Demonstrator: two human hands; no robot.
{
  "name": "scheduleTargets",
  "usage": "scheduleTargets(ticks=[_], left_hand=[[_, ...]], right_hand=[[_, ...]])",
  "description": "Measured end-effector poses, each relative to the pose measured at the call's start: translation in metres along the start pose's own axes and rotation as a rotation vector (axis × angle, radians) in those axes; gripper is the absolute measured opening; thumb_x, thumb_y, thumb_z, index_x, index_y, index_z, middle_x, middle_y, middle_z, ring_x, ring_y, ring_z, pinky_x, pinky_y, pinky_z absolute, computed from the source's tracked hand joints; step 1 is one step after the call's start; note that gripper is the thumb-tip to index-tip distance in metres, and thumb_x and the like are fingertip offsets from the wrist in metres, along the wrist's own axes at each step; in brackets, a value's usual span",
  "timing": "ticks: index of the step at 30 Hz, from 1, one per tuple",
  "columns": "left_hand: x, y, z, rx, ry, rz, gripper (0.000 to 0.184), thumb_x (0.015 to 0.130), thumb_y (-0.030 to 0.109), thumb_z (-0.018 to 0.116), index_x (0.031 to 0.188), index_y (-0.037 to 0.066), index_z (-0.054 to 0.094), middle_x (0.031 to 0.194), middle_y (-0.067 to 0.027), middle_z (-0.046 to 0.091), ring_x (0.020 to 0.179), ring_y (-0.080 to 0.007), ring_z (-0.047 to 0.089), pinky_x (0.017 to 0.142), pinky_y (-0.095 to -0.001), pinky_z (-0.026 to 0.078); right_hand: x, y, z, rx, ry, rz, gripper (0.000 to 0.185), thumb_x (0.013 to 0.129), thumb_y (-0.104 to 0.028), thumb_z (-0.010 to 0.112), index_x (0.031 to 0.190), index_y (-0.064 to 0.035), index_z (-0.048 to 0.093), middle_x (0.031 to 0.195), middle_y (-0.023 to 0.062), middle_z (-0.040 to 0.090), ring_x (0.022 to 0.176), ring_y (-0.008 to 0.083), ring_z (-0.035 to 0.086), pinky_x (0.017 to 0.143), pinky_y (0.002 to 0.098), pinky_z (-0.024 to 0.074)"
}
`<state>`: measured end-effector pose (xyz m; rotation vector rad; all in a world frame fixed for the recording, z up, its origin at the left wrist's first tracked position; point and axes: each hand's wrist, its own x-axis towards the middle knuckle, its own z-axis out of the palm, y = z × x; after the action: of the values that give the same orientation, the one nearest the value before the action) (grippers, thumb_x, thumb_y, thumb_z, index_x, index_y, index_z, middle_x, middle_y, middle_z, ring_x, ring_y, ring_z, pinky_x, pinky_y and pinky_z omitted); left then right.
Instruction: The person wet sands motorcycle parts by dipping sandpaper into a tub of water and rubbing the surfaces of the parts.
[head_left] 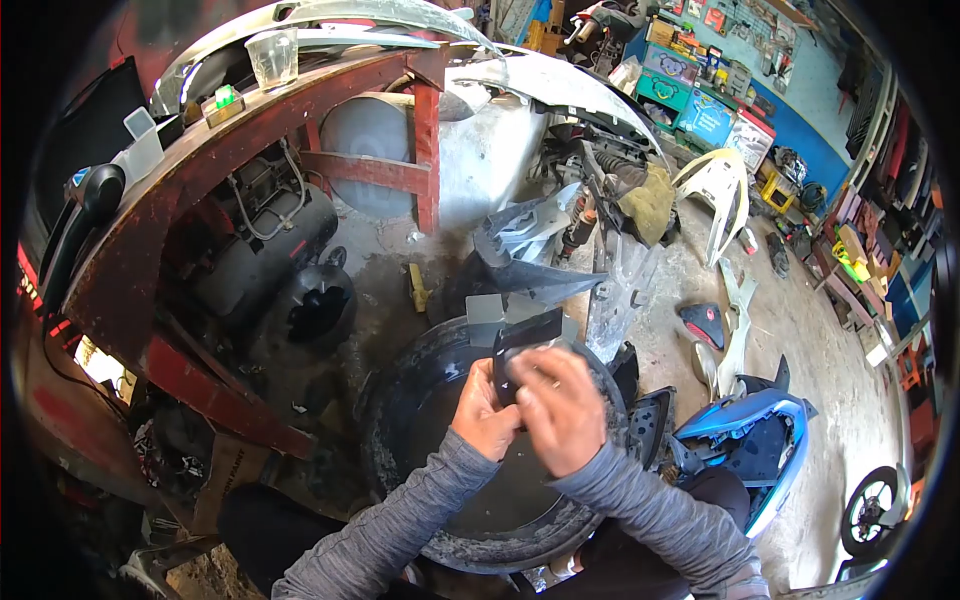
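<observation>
My left hand grips a dark, glossy plastic piece above a round black tub. Against the near face of that piece is my right hand, its fingers curled and slightly blurred. Whatever the right fingers hold, if anything, is too hidden to name. Dark water lies in the tub below both hands. Just beyond the hands, a grey flat sheet rests at the tub's far rim.
A red-framed bench curves along the left, with a clear plastic cup on it and an air compressor tank beneath. Blue motorcycle fairing and a white panel lie right. A wheel stands at far right.
</observation>
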<state>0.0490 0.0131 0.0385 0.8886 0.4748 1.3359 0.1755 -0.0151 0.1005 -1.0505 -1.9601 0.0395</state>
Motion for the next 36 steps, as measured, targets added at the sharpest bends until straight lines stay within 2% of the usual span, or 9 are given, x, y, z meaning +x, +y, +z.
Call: scheduleTargets(ticks=[2, 10, 12, 17, 20, 22, 28, 34, 36], left_hand=[[-0.004, 0.011, 0.001, 0.005, -0.026, -0.158, 0.046, 0.08, -0.01, 0.058, 0.121, 0.003, 0.043, 0.114, -0.0073, 0.058, 0.104, -0.0145, 0.061, 0.09, -0.03, 0.054], [-0.004, 0.015, 0.004, 0.059, -0.002, -0.186, 0.05, 0.079, -0.014, 0.058, 0.123, 0.003, 0.042, 0.118, -0.0097, 0.058, 0.105, -0.0168, 0.063, 0.092, -0.0321, 0.055], [0.002, -0.007, 0.001, -0.048, 0.031, -0.026, 0.053, 0.078, -0.013, 0.059, 0.125, 0.004, 0.041, 0.121, -0.0104, 0.058, 0.102, -0.0169, 0.064, 0.082, -0.0312, 0.058], [-0.007, 0.009, 0.001, 0.09, -0.058, -0.218, 0.049, 0.083, -0.005, 0.063, 0.125, 0.004, 0.041, 0.112, -0.0063, 0.056, 0.099, -0.0139, 0.061, 0.087, -0.0301, 0.056], [-0.004, -0.004, 0.004, -0.018, -0.012, -0.064, 0.048, 0.083, -0.005, 0.064, 0.124, 0.005, 0.041, 0.112, -0.0063, 0.056, 0.095, -0.0125, 0.061, 0.08, -0.0291, 0.056], [-0.006, -0.004, 0.002, -0.016, -0.022, -0.069, 0.048, 0.084, -0.004, 0.067, 0.123, 0.005, 0.041, 0.113, -0.007, 0.056, 0.099, -0.0127, 0.06, 0.081, -0.0294, 0.056], [-0.004, 0.005, 0.002, 0.175, -0.103, -0.04, 0.046, 0.089, -0.003, 0.063, 0.126, 0.001, 0.037, 0.121, -0.009, 0.052, 0.114, -0.0139, 0.052, 0.102, -0.0325, 0.046], [0.001, 0.002, -0.01, 0.346, -0.068, -0.004, 0.046, 0.087, -0.003, 0.064, 0.125, 0.003, 0.039, 0.115, -0.0078, 0.057, 0.108, -0.0135, 0.058, 0.092, -0.03, 0.052], [-0.002, -0.001, 0.001, 0.135, -0.05, -0.081, 0.045, 0.087, -0.003, 0.063, 0.124, 0.003, 0.039, 0.114, -0.0081, 0.057, 0.109, -0.0134, 0.058, 0.093, -0.0303, 0.052]], right_hand=[[0.004, 0.013, -0.004, -0.038, 0.083, 0.147, 0.029, 0.087, -0.004, 0.063, 0.114, 0.0046, 0.068, 0.116, 0.0197, 0.063, 0.11, 0.0382, 0.059, 0.098, 0.0448, 0.048], [0.004, 0.013, -0.005, -0.045, 0.081, 0.161, 0.029, 0.084, -0.005, 0.065, 0.111, 0.0049, 0.069, 0.115, 0.0184, 0.065, 0.113, 0.0379, 0.06, 0.1, 0.046, 0.048], [-0.001, 0.001, 0.0, -0.018, 0.03, -0.005, 0.028, 0.085, -0.004, 0.063, 0.11, 0.0058, 0.069, 0.112, 0.0189, 0.065, 0.109, 0.0377, 0.06, 0.096, 0.0458, 0.0488], [0.01, 0.018, -0.009, 0.013, 0.057, 0.176, 0.029, 0.083, -0.005, 0.064, 0.11, 0.0039, 0.07, 0.114, 0.0184, 0.065, 0.113, 0.0377, 0.06, 0.099, 0.0447, 0.0485], [0.001, 0.0, 0.0, 0.021, 0.003, -0.027, 0.027, 0.084, -0.006, 0.063, 0.109, 0.0033, 0.07, 0.112, 0.0185, 0.064, 0.108, 0.0377, 0.06, 0.095, 0.0451, 0.0495], [0.005, 0.008, -0.007, -0.021, 0.002, 0.049, 0.031, 0.084, -0.006, 0.063, 0.113, 0.003, 0.069, 0.113, 0.0175, 0.064, 0.111, 0.0376, 0.059, 0.099, 0.0454, 0.0483], [0.006, 0.0, -0.007, -0.041, -0.066, -0.097, 0.03, 0.081, -0.005, 0.065, 0.11, 0.0037, 0.068, 0.114, 0.0182, 0.064, 0.111, 0.0372, 0.059, 0.097, 0.0464, 0.0488], [0.001, -0.007, -0.007, 0.023, -0.068, -0.094, 0.029, 0.08, -0.003, 0.065, 0.108, 0.0042, 0.068, 0.11, 0.018, 0.065, 0.106, 0.038, 0.061, 0.095, 0.0455, 0.0502], [0.009, 0.004, -0.007, -0.026, -0.007, -0.018, 0.029, 0.08, -0.003, 0.065, 0.108, 0.0041, 0.069, 0.11, 0.0178, 0.065, 0.107, 0.0375, 0.061, 0.096, 0.045, 0.0498]])
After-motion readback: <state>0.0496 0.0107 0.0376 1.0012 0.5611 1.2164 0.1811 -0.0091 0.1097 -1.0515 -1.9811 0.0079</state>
